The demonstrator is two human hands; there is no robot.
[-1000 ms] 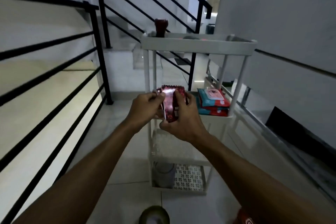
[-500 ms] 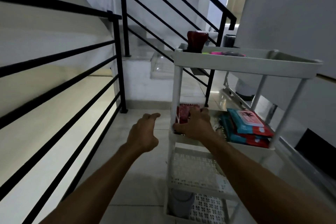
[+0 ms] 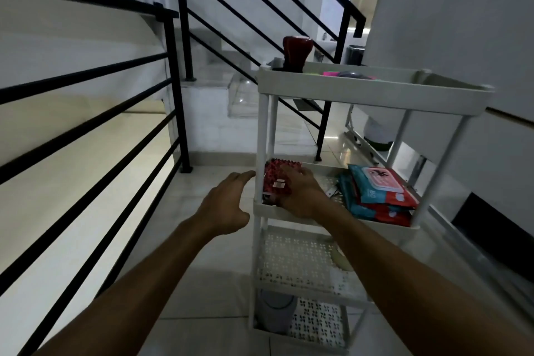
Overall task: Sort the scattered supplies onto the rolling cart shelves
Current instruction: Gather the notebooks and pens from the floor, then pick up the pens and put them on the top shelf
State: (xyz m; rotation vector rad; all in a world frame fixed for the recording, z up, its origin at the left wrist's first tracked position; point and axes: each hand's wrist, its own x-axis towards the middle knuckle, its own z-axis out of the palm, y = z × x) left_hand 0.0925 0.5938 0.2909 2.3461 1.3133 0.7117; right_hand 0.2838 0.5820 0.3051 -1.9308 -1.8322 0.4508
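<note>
A white rolling cart with several shelves stands on the tiled landing. On its second shelf, at the left end, lies a red spiral notebook. My right hand rests on the notebook, fingers laid over its right side. My left hand hovers just left of the cart's corner post, fingers relaxed and holding nothing. Teal and red wipe packs are stacked at the right end of the same shelf.
A dark red cup-like object and pink and green items sit on the top shelf. A grey container stands on the bottom shelf. Black stair railings run along the left and behind; a grey wall lies to the right.
Both hands held the notebook in front of the cart; the right hand has since laid it on the second shelf, and the left hand has let go and moved aside.
</note>
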